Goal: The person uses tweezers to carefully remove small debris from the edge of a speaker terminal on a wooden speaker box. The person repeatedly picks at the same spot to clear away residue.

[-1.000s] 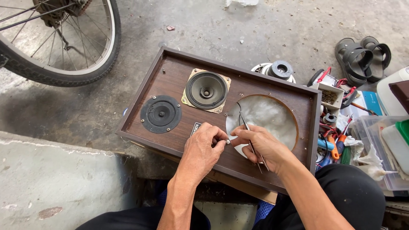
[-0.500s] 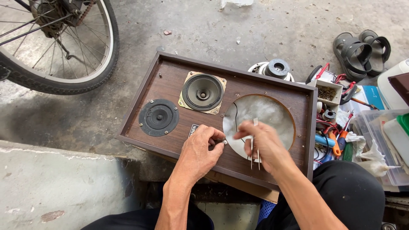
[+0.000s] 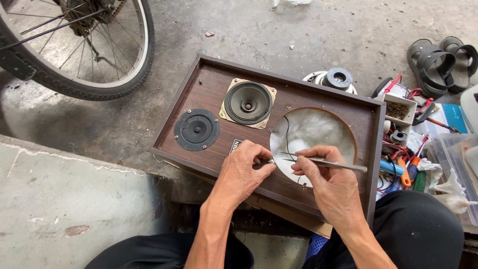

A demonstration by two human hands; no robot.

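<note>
A brown wooden speaker cabinet (image 3: pixel 348 117) lies face up on the floor in front of me. It carries a round black tweeter (image 3: pixel 196 129), a mid speaker (image 3: pixel 247 103) in a square frame, and a big round opening (image 3: pixel 318 130) showing white stuffing and a black wire. My left hand (image 3: pixel 241 172) rests on the cabinet's near edge, pinching a small wire end beside the opening. My right hand (image 3: pixel 323 177) holds metal tweezers (image 3: pixel 326 162) lying flat, tips pointing left toward my left fingers.
A bicycle wheel (image 3: pixel 74 47) stands at top left. A loose speaker driver (image 3: pixel 336 78) lies behind the cabinet. Black sandals (image 3: pixel 440 60) are at top right. Pliers, screwdrivers, small parts trays and a clear plastic box (image 3: pixel 455 159) crowd the right side. A concrete step (image 3: pixel 59 199) is at left.
My right hand has swung the tweezers from pointing away from me to lying horizontal, tips toward the left hand. The left hand stays at the opening's edge.
</note>
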